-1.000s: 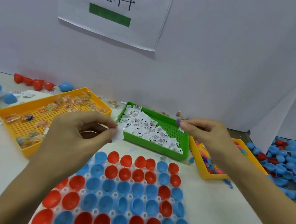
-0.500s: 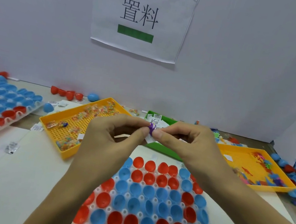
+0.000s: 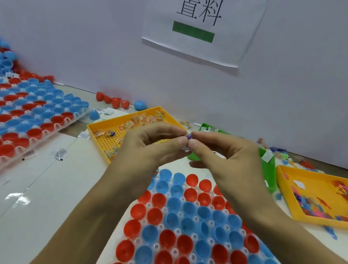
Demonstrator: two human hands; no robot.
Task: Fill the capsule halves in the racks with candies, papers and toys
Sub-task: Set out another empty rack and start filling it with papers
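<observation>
**A:** What is the head view showing?

**B:** My left hand (image 3: 154, 149) and right hand (image 3: 221, 157) are meeting above the far edge of the near rack (image 3: 187, 235). Both grips are pinching together on a small purple toy (image 3: 188, 137) and a scrap of paper (image 3: 186, 149), thumbs nearly touching.

**A:** Which step is this?

**B:** I'm judging that I'm bundling the pieces before dropping them in. The near rack's red and blue halves are looking empty; the rack (image 3: 12, 121) on the left tabletop is too blurred to tell.

**A:** And the supplies?

**B:** Candy tray (image 3: 104, 135) behind my left hand, green paper tray (image 3: 268, 171) behind my right, toy tray (image 3: 321, 199) far right.

**A:** Next?

**B:** Probably lowering the bundle over one half and releasing cleanly, without scattering.
</observation>
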